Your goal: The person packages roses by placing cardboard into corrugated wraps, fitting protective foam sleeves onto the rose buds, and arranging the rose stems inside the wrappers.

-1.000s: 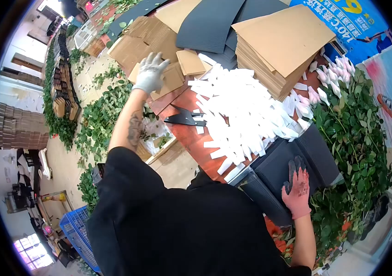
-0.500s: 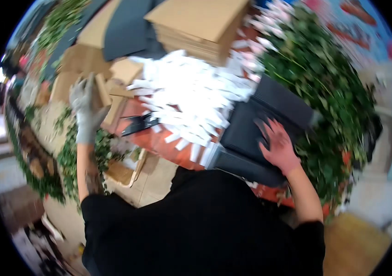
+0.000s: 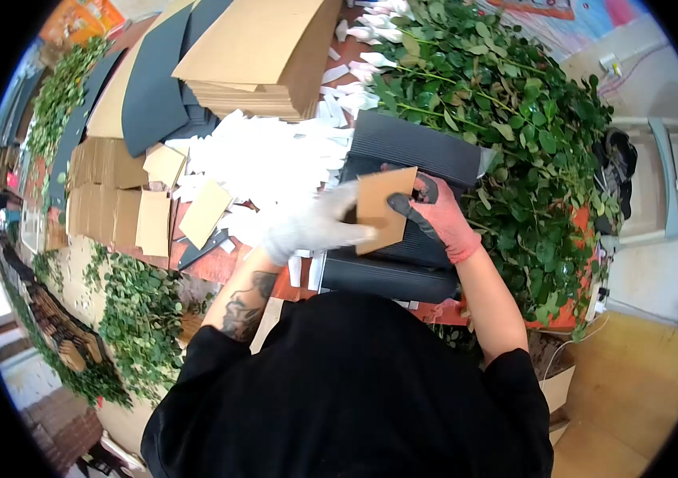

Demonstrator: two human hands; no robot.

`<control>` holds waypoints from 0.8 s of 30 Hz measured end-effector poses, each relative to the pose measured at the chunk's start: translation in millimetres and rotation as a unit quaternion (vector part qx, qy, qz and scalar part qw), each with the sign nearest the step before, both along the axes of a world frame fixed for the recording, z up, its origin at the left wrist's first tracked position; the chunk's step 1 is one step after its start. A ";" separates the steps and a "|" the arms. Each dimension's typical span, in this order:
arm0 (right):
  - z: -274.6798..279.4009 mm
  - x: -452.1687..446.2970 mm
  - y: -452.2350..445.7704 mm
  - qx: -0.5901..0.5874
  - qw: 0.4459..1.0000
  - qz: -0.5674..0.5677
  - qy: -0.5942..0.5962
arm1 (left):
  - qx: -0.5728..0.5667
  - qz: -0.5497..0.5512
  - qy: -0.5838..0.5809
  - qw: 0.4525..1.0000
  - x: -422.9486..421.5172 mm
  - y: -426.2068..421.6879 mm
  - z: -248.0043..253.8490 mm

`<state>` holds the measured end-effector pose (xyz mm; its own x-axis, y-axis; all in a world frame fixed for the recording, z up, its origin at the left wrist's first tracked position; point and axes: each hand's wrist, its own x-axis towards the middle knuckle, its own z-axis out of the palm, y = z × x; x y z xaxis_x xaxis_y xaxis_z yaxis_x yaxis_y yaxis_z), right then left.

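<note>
A small brown cardboard piece [image 3: 381, 213] is held tilted between my two hands, above a black ribbed sheet [image 3: 410, 147] folded into a trough shape. My right hand [image 3: 444, 217], in a pink glove with dark fingertips, is closed on the card's right edge. At its left edge, my left hand [image 3: 311, 227] in a white glove is closed on the card, slightly smeared by motion. A heap of white paper strips [image 3: 263, 159] lies left of the black sheet. More cardboard pieces [image 3: 205, 213] rest beyond the heap.
Tall stacked cardboard sheets [image 3: 255, 48] stand at the back, beside dark sheets [image 3: 156, 95]. Leafy rose stems [image 3: 514, 119] with pale wrapped heads [image 3: 375, 60] cover the right side. A black tool [image 3: 199, 251] lies near the table's left edge. More foliage [image 3: 144, 307] is at the left.
My left hand has come from the cardboard pieces at the left to the black sheet. A cardboard piece is now between both hands. The view has shifted.
</note>
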<state>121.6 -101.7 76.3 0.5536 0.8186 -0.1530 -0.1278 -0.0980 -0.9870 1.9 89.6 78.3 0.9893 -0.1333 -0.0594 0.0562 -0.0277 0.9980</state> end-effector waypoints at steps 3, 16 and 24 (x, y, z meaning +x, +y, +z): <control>-40.4 2.7 -11.1 -0.075 0.988 -0.092 -0.102 | 0.175 0.173 0.049 0.968 -3.4 32.5 -19.8; 63.2 1.2 -32.3 -0.202 0.975 -0.032 0.086 | 0.145 0.266 0.125 0.945 27.9 -12.2 -69.6; -14.5 4.7 -11.0 -0.313 0.945 -0.084 -0.044 | 0.109 0.291 0.094 0.946 29.9 -13.0 -88.0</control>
